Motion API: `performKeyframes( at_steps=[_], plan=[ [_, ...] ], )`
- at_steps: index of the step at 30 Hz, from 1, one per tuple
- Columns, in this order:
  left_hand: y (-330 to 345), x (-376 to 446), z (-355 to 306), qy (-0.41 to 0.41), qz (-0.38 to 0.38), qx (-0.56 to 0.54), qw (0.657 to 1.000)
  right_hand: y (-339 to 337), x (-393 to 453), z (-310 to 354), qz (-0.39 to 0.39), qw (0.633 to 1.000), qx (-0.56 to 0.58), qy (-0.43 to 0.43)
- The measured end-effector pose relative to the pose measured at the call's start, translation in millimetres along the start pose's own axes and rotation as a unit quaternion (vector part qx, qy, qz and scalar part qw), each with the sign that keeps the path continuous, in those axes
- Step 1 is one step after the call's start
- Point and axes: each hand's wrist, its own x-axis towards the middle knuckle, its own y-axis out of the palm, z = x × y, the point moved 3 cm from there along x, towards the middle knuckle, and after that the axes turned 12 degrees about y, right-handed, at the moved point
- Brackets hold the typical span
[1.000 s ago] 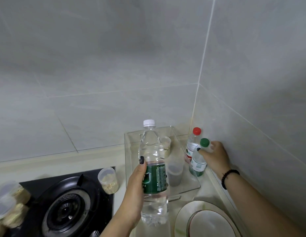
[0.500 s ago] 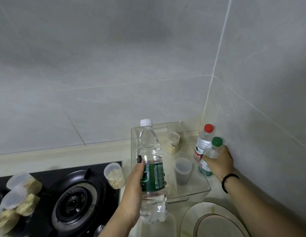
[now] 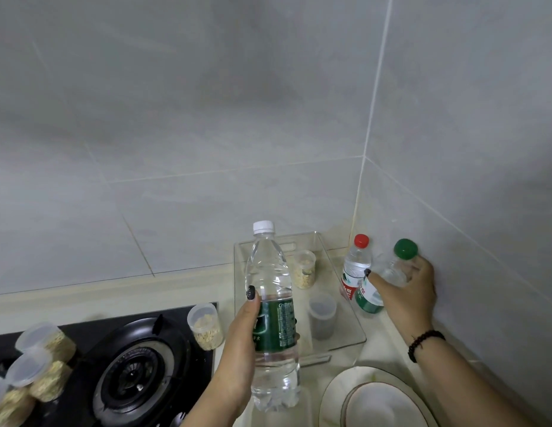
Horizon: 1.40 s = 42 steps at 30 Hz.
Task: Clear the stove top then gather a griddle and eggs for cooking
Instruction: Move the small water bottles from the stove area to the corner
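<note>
My left hand (image 3: 242, 343) grips a tall clear water bottle (image 3: 273, 315) with a white cap and green label, held upright above the counter beside the black gas stove (image 3: 130, 365). My right hand (image 3: 404, 291) holds a small green-capped bottle (image 3: 382, 278), tilted, in the tiled corner right next to a red-capped bottle (image 3: 355, 266) standing there. Several lidded plastic jars of grain sit on the stove: one (image 3: 205, 326) at its right rear corner, others (image 3: 37, 362) at the left edge. No griddle or eggs are in view.
A clear plastic tray (image 3: 339, 343) sits behind the tall bottle, holding a grain jar (image 3: 305, 269) and a grey cup (image 3: 322, 315). Stacked white plates (image 3: 376, 402) lie at the front right. Grey tiled walls close the back and right side.
My right hand has tipped the green-capped bottle toward the right wall, away from the red-capped one. The tall bottle in my left hand stays about where it was.
</note>
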Motion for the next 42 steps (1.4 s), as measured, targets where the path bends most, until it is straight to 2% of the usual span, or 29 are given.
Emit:
performKeyframes(
  at_steps=[5, 13, 17, 19, 24, 28, 36, 42],
  plan=[
    [7, -16, -7, 0.017, -0.002, 0.01, 1.0, -21, -14, 55, -0.001, 0.995, 0.06, -0.075],
    [14, -46, -16, 0.035, -0.057, 0.028, 0.997, -32, -62, 113, 0.175, 0.953, 0.219, -0.113],
    [16, -66, -19, 0.057, -0.104, 0.022, 0.993, -26, -87, 120, 0.269, 0.927, 0.254, -0.062],
    [16, -77, -19, 0.067, -0.132, 0.016, 0.989, -22, -101, 119, 0.328, 0.909, 0.254, -0.039],
    [9, -108, -13, 0.075, -0.2, 0.007, 0.977, -11, -136, 109, 0.454, 0.869, 0.191, -0.043],
    [-2, -135, -12, 0.077, -0.257, 0.021, 0.963, 0, -162, 99, 0.528, 0.836, 0.148, -0.026],
    [-31, -196, -16, 0.094, -0.36, 0.008, 0.928, 15, -224, 83, 0.616, 0.777, 0.126, 0.026],
    [-67, -244, -30, 0.1, -0.42, -0.003, 0.902, 26, -291, 96, 0.665, 0.74, 0.099, 0.028]
  ],
)
